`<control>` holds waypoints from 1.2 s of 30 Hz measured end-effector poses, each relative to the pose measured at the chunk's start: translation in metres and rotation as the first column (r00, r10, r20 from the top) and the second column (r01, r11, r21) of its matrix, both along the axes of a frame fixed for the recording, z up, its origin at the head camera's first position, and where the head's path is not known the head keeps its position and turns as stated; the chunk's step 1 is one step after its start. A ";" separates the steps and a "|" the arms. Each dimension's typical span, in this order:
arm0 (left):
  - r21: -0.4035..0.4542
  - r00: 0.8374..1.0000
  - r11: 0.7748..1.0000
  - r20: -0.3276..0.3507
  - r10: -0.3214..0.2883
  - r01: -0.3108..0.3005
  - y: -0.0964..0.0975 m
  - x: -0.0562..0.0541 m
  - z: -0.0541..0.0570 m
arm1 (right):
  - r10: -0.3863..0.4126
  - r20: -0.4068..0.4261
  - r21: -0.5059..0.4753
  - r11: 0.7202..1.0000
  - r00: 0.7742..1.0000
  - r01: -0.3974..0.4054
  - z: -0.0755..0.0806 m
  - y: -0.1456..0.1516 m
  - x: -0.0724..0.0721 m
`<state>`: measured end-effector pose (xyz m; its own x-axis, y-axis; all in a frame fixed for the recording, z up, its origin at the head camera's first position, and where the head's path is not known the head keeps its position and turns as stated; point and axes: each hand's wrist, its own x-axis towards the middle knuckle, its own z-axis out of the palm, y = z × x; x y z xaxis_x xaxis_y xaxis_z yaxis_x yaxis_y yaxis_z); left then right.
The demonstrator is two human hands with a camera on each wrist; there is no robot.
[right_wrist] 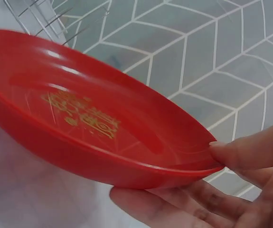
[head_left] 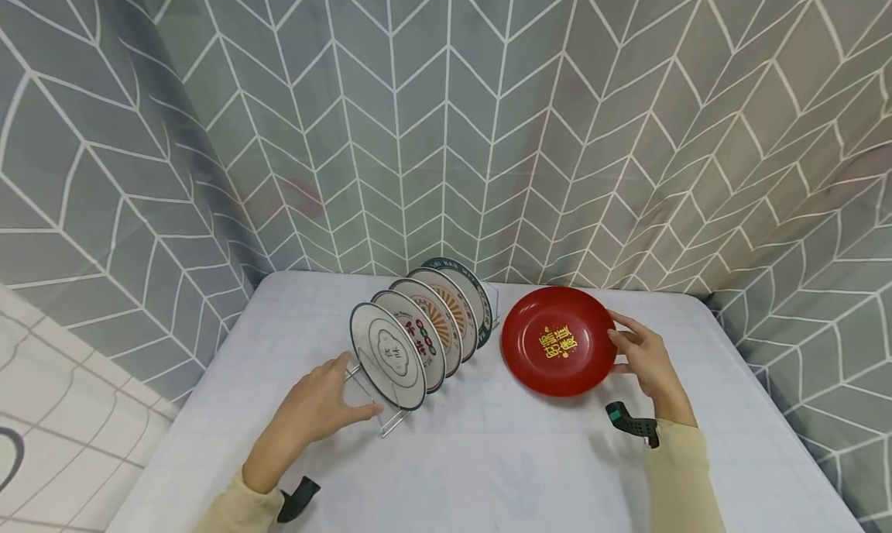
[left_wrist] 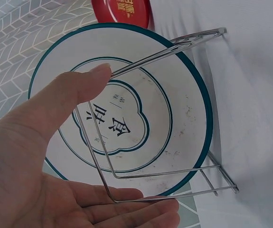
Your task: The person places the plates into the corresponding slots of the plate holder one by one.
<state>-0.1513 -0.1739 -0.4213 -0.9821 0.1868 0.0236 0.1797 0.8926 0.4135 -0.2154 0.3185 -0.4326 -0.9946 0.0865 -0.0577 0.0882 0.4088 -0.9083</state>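
My right hand (head_left: 644, 359) pinches the right rim of a red plate (head_left: 530, 366) with gold lettering, thumb over the rim and fingers beneath. The right wrist view shows the plate (right_wrist: 141, 123) tilted. On the left, several round plates lean upright in a row in a wire dish rack (head_left: 396, 423). The nearest is a white plate (head_left: 372, 355) with a dark rim and lettering in its centre. My left hand (head_left: 317, 401) spans the rack's near end. In the left wrist view its thumb and nearly straight fingers (left_wrist: 122, 194) touch the wires, outside the white plate (left_wrist: 183, 118).
Both the rack and the red plate are over a white-covered table (head_left: 488, 471). A grey patterned curtain (head_left: 446, 130) hangs behind and along the sides. At the back of the row stands a plate with a dark green lettered rim (head_left: 481, 293). Pale tiles (head_left: 63, 409) show at lower left.
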 end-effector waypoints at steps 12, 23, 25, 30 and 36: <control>-0.005 1.000 1.000 -0.012 -0.003 0.003 0.000 0.000 0.001 | -0.120 -0.131 0.016 0.992 0.984 0.123 0.024 -0.008 0.010; -0.003 1.000 1.000 -0.021 -0.004 0.004 0.000 -0.001 -0.001 | -0.177 -0.294 0.019 0.982 0.939 0.190 0.077 -0.042 0.004; -0.001 1.000 1.000 -0.020 -0.002 0.002 0.001 -0.001 -0.002 | -0.185 -0.327 0.004 0.980 0.927 0.197 0.084 -0.052 0.000; -0.003 1.000 1.000 -0.022 0.000 0.000 0.000 -0.001 -0.003 | -0.162 -0.430 -0.003 0.984 0.888 0.178 0.096 -0.079 -0.012; 0.005 1.000 1.000 -0.013 0.003 -0.003 0.000 -0.001 -0.002 | -0.096 -0.467 0.022 0.993 0.879 0.120 0.098 -0.102 -0.024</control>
<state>-0.1519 -0.1739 -0.4232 -0.9824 0.1833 0.0368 0.1818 0.8913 0.4153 -0.2392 0.2167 -0.3344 -0.8903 0.1858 0.4157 -0.2929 0.4654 -0.8352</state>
